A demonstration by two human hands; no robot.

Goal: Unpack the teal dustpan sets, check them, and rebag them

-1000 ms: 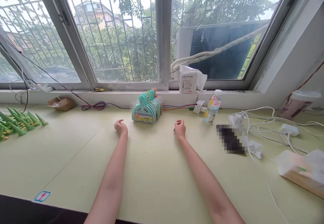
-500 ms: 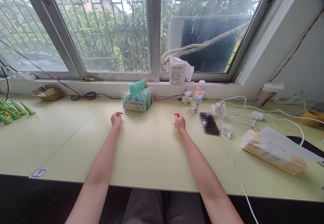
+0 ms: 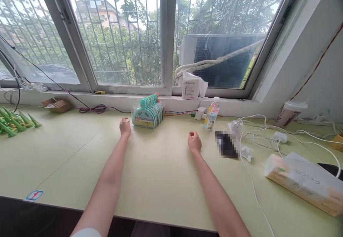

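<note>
Teal handled packs point(image 3: 152, 110), yellow label point(image 3: 144, 122) unreadable, stand beside the left hand point(image 3: 125, 126); right hand point(image 3: 194, 142) apart, both loosely curled

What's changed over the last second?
The left hand has moved forward, to beside the near end of the row of bagged turquoise items. The right hand has shifted rightward, away from that row and closer to the bottle. Neither visibly took hold of or let go of anything. Row and bottle stayed put; the camera view itself shifted.
</note>
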